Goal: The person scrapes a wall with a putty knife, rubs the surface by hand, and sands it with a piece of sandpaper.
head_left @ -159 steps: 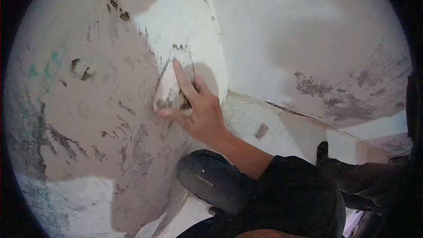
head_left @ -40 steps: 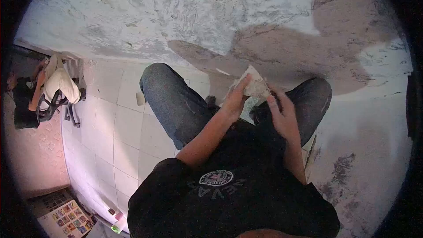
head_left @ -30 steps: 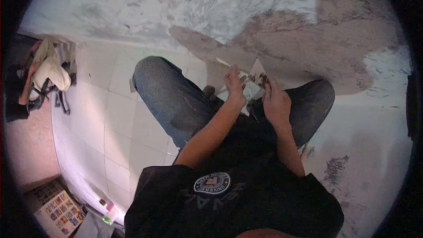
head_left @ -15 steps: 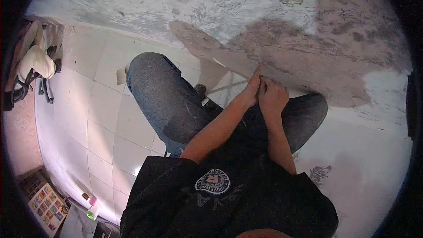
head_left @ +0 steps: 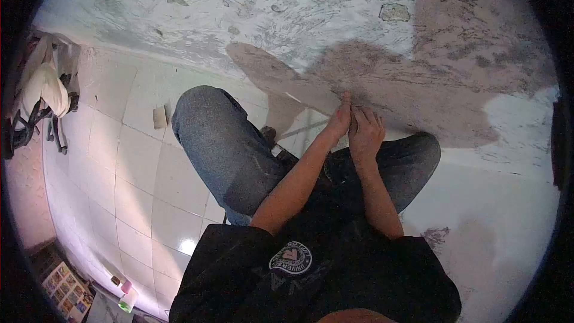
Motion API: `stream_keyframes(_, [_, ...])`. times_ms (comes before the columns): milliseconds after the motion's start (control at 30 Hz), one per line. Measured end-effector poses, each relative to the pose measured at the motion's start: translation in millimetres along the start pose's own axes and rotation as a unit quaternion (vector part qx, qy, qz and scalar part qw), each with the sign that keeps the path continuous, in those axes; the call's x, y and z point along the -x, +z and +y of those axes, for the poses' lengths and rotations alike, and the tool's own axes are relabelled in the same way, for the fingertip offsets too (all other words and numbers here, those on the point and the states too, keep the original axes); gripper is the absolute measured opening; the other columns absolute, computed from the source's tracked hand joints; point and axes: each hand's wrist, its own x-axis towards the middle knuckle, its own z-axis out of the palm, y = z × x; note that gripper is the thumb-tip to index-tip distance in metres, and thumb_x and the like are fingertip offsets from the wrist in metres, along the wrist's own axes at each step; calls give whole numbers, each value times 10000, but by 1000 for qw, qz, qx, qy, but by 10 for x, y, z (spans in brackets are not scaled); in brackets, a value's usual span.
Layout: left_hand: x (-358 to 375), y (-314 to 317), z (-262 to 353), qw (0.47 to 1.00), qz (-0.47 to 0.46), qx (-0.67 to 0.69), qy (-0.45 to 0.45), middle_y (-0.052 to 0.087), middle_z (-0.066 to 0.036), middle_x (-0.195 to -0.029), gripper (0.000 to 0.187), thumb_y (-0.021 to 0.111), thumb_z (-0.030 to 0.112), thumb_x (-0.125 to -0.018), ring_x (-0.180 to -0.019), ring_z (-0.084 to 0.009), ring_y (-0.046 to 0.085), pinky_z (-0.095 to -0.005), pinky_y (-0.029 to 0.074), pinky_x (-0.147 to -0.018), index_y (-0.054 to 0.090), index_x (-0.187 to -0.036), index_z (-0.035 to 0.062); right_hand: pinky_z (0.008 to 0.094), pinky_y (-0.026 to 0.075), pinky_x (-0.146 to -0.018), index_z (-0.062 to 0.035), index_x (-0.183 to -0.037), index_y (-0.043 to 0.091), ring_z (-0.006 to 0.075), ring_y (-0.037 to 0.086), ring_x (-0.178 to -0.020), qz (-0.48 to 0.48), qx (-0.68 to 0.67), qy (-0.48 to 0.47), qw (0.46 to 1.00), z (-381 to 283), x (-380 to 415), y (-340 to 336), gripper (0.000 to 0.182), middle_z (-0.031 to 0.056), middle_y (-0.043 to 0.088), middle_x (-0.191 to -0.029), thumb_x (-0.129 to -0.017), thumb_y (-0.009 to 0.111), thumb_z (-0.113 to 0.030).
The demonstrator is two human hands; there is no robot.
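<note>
My left hand [head_left: 340, 121] and my right hand [head_left: 366, 130] are held side by side, touching, just in front of the rough wall [head_left: 311, 18]. One finger of the left hand points up toward the wall; its other fingers look folded toward the right hand. The right hand's fingers are bent, their tips close to the left hand. Anything pinched between the two is hidden. Both forearms reach up over my lap, between my knees in blue jeans [head_left: 221, 137].
The wall is patchy white and grey, with chipped spots [head_left: 394, 12] and my shadow across it. A small tan square piece [head_left: 159, 117] lies on the tiled floor [head_left: 137, 161]. At far left stands a dark-framed thing with a pale cloth [head_left: 49, 90]. A picture sheet [head_left: 69, 290] is at lower left.
The view has tipped slightly, so the wall and knees sit lower. Both hands have shifted slightly left in view, and the right hand's fingers look a little more spread.
</note>
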Motion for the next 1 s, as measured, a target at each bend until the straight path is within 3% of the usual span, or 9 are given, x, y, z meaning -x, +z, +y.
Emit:
stream_keyframes(300, [-151, 42, -186, 1000, 0, 7, -7, 628, -168, -1071, 952, 138, 764, -921, -982, -223, 561, -375, 426, -910, 610, -1208, -12, 450, 434, -870, -62, -982, 715, 319, 623, -917, -17, 57, -52, 997, 90, -50, -10, 224, 112, 665, -972, -764, 677, -96])
stream_keyframes(567, [-54, 19, -21, 999, -29, -20, 4, 435, -242, -1435, 928, 131, 726, -944, -1351, -323, 388, -409, 275, -1121, 387, -1443, -13, 464, 435, -923, -50, -971, 718, 333, 611, -1037, -38, 41, -17, 998, 78, -63, -38, 200, 133, 668, -1080, -792, 651, -111])
stream_keyframes(700, [-383, 419, -1162, 993, -43, -47, 100, 344, -237, -1491, 915, 137, 724, -944, -1391, -320, 319, -410, 230, -1146, 295, -1482, 1, 476, 429, -983, -66, -1061, 719, 340, 605, -1102, -127, 116, 34, 985, 160, 37, 395, 260, 136, 668, -1174, -831, 662, -173])
stream_keyframes(767, [-794, 1265, -1992, 975, -3, -96, 200, 284, -233, -1528, 913, 141, 723, -944, -1418, -319, 273, -411, 201, -1162, 234, -1508, 11, 419, 460, -950, -111, -1092, 732, 316, 645, -1021, -50, 18, -12, 999, 144, -90, 225, 280, 143, 706, -1074, -845, 658, -222])
stream_keyframes(800, [-1131, 765, -1804, 964, 13, -119, 236, 254, -231, -1546, 915, 143, 723, -944, -1431, -318, 250, -412, 186, -1170, 204, -1522, 16, 409, 499, -892, -107, -1101, 731, 304, 659, -995, -91, -63, 49, 993, -31, -149, -137, 287, 128, 719, -1044, -849, 659, -223])
stream_keyframes(833, [-1298, 278, -1433, 951, 22, -143, 272, 223, -229, -1565, 917, 145, 722, -945, -1445, -317, 227, -413, 171, -1178, 173, -1535, 20, 418, 515, -847, -85, -1104, 727, 301, 661, -970, 6, 42, -94, 995, 332, 4, 106, 297, 124, 713, -1060, -837, 668, -199])
stream_keyframes(867, [-690, 142, -750, 981, -53, -41, 181, 111, -199, -1601, 926, 194, 728, -942, -1471, -304, 141, -394, 130, -1191, 76, -1549, 39, 427, 510, -853, -50, -1101, 720, 313, 658, -960, -39, 68, -19, 997, 107, -21, -118, 278, 149, 702, -1062, -855, 664, -168])
stream_keyframes(933, [-540, 264, -597, 987, -4, 131, 96, 286, -219, -1536, 915, 257, 716, -945, -1403, -316, 318, -404, 211, -1164, 155, -1535, 25, 401, 510, -821, -25, -1100, 710, 324, 655, -953, -52, 29, 52, 997, 232, 108, -138, 255, 182, 687, -1047, -887, 647, -150])
stream_keyframes(1000, [-353, 184, -393, 998, 12, 49, 49, 427, -216, -1400, 871, 290, 696, -951, -1271, -305, 443, -416, 304, -1088, 268, -1483, 7, 388, 503, -753, 12, -1087, 699, 332, 658, -892, -100, -60, 100, 988, -18, 66, -453, 240, 203, 681, -1012, -908, 628, -131])
